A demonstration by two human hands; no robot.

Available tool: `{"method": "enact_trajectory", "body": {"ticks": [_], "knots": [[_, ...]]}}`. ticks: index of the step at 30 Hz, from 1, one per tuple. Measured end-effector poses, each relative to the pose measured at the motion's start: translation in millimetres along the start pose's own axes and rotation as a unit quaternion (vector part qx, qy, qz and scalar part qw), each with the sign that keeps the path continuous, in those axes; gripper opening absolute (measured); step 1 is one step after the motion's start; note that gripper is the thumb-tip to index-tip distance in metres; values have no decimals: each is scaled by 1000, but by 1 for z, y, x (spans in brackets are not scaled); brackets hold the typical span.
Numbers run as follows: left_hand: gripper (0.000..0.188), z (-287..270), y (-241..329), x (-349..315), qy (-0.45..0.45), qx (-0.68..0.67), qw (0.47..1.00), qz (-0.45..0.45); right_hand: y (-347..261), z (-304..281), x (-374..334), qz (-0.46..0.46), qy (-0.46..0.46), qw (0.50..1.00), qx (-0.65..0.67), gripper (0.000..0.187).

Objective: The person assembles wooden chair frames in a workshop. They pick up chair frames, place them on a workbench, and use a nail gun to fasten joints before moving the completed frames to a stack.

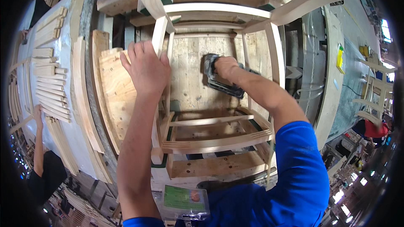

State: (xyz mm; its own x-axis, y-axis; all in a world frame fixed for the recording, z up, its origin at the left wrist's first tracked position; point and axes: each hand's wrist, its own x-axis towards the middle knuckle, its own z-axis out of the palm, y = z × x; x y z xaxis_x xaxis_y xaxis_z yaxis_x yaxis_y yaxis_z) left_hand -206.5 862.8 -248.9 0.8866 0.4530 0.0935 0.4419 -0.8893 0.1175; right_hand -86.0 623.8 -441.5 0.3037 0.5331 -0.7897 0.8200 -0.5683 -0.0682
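In front of me a pale wooden chair frame [275, 54] lies in a wooden jig, its rails and legs framing a plank surface [189, 75]. My right hand [227, 67] is wrapped round a black nail gun [219, 86], held over the planks inside the frame near its right side. The tool is slightly blurred, and its tip cannot be made out. My left hand [147, 67] lies palm down by the frame's left side rail [159, 35], fingers stretched and a little apart. What lies under that palm is hidden.
A plywood panel [115, 86] stands left of the frame. Farther left, stacked wooden slats [51, 88] lie on a covered table, where another person's arm [38, 138] reaches in. A clear hose [309, 92] hangs at the right. Chair parts [372, 92] and another worker in red [372, 129] are beyond.
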Motion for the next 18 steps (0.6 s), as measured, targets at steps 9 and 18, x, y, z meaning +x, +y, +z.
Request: {"method": "enact_trajectory", "body": {"ticks": [9, 18], "knots": [[44, 4, -4, 0, 28, -11, 1000, -2, -61, 11, -37, -207, -193, 911, -301, 36], [45, 7, -6, -1, 16, -29, 999, -22, -95, 20, -21, -201, -246, 886, -339, 39]]}}
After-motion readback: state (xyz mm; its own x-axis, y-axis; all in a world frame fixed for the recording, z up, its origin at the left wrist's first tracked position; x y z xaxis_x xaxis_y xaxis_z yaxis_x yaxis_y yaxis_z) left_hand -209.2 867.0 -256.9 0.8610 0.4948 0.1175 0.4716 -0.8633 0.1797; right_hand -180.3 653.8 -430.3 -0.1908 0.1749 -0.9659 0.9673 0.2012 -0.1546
